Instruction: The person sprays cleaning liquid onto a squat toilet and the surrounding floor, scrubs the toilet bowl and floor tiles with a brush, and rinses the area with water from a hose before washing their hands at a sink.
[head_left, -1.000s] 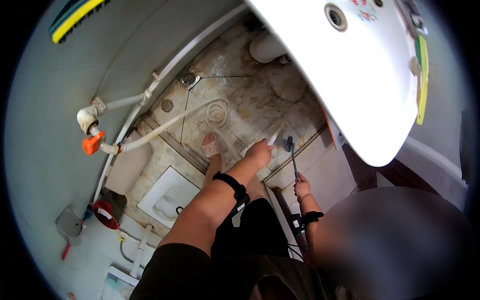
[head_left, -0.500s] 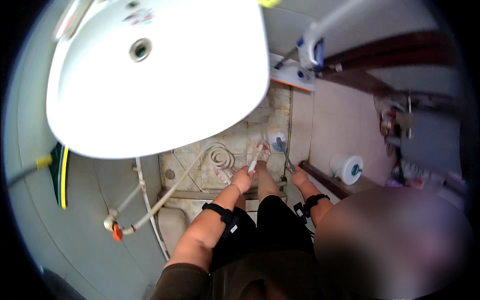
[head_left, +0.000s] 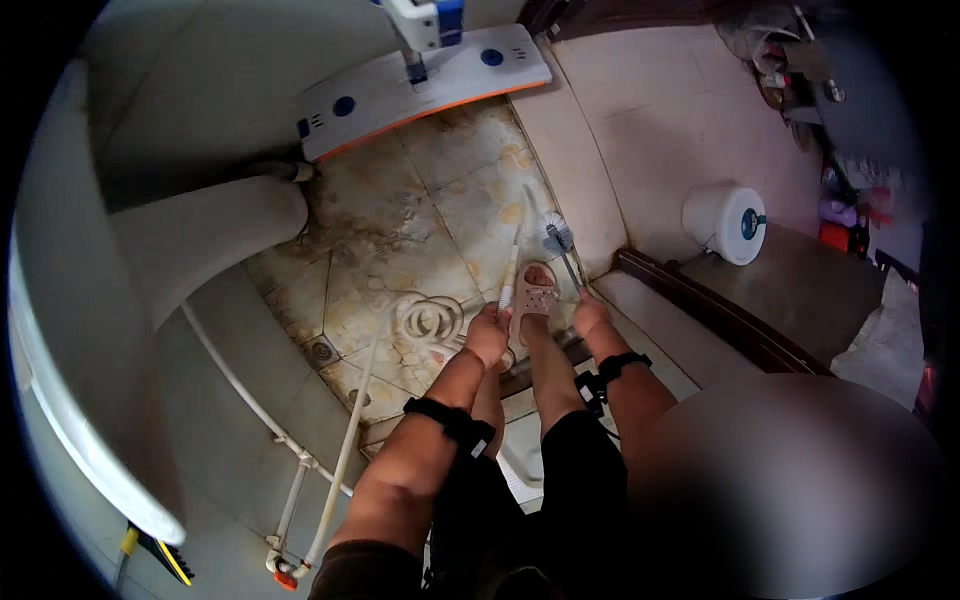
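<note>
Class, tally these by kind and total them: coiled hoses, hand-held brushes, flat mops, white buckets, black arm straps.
Coiled hose: 1
Brush in the right hand: 1
Flat mop: 1
White bucket: 1
Black arm straps: 2
Total: 6

Stained tile floor (head_left: pixel 425 180) at 11 o'clock, grey wall (head_left: pixel 230 450) at 8, sink pedestal (head_left: pixel 225 230) at 9:30, dark reddish sill (head_left: pixel 715 312) at 3, dim light.

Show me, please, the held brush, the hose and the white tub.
Held brush (head_left: pixel 557 236): head view, on its bristled head.
Hose (head_left: pixel 452 320): head view, on the right side of its coil.
White tub (head_left: pixel 708 220): head view, on its side wall.
</note>
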